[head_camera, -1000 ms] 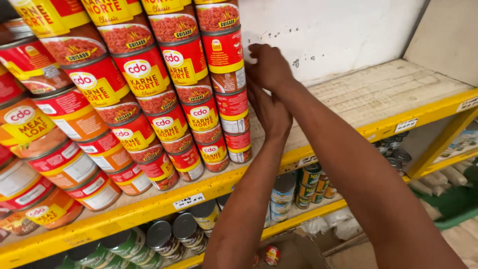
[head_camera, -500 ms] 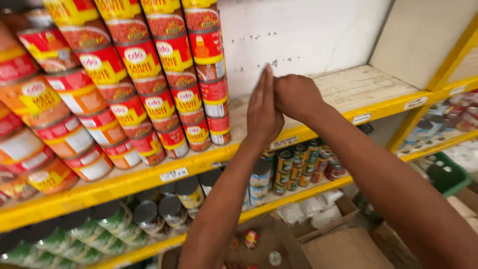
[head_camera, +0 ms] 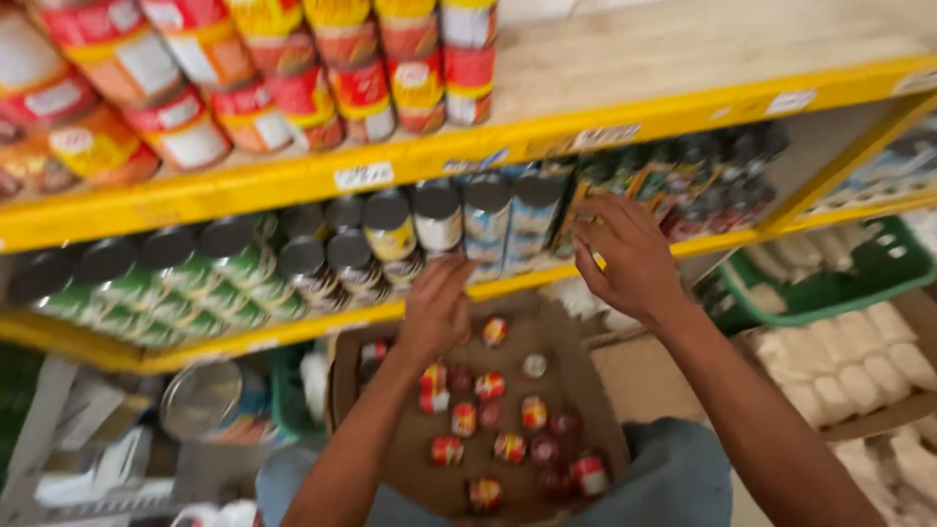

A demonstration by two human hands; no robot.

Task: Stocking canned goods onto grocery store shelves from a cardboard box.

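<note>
Both hands hang low in front of the shelving, over an open cardboard box [head_camera: 586, 390] that sits on the person's lap or knees. Small red-and-yellow cans [head_camera: 488, 385] lie scattered across its floor, some upright, some on their sides. The picture is blurred, so fine detail is lost.

The left hand [head_camera: 436, 310] points down into the box at its back edge, fingers loosely together and just above the nearest can; I cannot tell whether it already touches one. The right hand [head_camera: 632, 256] hovers higher, fingers spread and apart, holding nothing, in front of the lower yellow shelf [head_camera: 322, 317] where dark-lidded tins [head_camera: 390, 222] stand in rows. Above, the upper yellow shelf [head_camera: 547, 137] carries stacked larger red-and-yellow cans [head_camera: 420, 83] on its left half. A green basket [head_camera: 830, 283] sits off to the right on the floor.

The small cans look rigid and smooth-walled, probably dense for their size, and likely to roll where they lie sideways. I would judge the safest hold is around the cylinder wall, thumb against fingers, or from above by the rim; 1 hand could probably manage 2 at once.
</note>
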